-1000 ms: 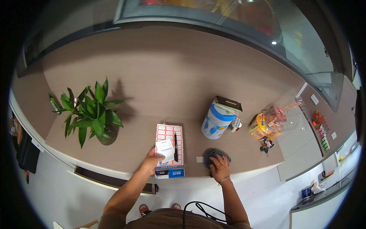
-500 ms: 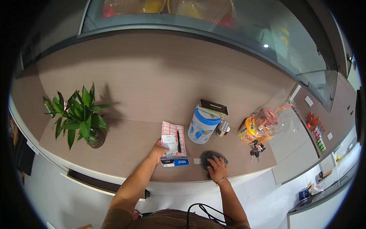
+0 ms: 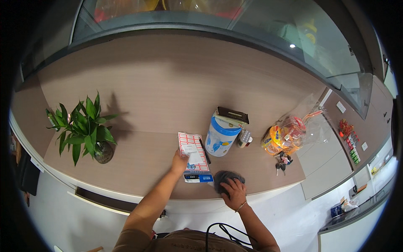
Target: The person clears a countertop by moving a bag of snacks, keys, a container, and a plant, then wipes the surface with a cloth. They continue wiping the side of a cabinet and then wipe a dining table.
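Near the middle of the desk, my left hand grips the left edge of a sheet of red-framed labels. A white slip of paper lies on top of the sheet, close to my fingers. A black pen lies slanted along the sheet's right edge. At the lower end of the stack a blue and white printed paper shows. My right hand is pressed onto a bunched dark grey cloth at the desk's front edge, its fingers bent over the cloth.
Behind the cloth stands a blue and white tub with a box on its lid. Pill packs are beside it. Farther right are orange packaged food and keys. A potted plant stands left; a drawer is pulled out below.
My right hand has slid the cloth left, close to the papers. The left hand and the sheet have shifted slightly right, and the pen now lies at the sheet's edge instead of on it.
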Motion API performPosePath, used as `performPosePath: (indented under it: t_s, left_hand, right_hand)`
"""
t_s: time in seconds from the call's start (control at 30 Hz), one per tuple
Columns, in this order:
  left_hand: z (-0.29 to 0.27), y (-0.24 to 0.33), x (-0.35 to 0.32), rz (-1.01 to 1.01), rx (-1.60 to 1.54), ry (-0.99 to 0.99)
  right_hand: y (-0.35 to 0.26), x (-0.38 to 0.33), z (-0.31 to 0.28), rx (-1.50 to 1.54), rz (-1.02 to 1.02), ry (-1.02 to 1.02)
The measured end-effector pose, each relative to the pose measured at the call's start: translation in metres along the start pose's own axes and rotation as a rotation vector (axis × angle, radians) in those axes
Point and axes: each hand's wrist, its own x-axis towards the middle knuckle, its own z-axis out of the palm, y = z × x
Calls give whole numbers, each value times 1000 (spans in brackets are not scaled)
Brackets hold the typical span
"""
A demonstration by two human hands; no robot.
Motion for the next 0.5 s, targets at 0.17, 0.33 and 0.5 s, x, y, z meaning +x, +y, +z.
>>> performPosePath:
  t_s: [0.17,0.33,0.5]
  left_hand:
    - [-1,45,-13,-159,-99,-62]
    - [-7,29,-11,-4,198,-93]
    - [-34,47,-19,23,209,-106]
  right_hand:
    - [-45,-10,9,82,-175,-1]
    - [-90,4,17,123,-214,-5]
    - [-114,13,24,149,-250,-10]
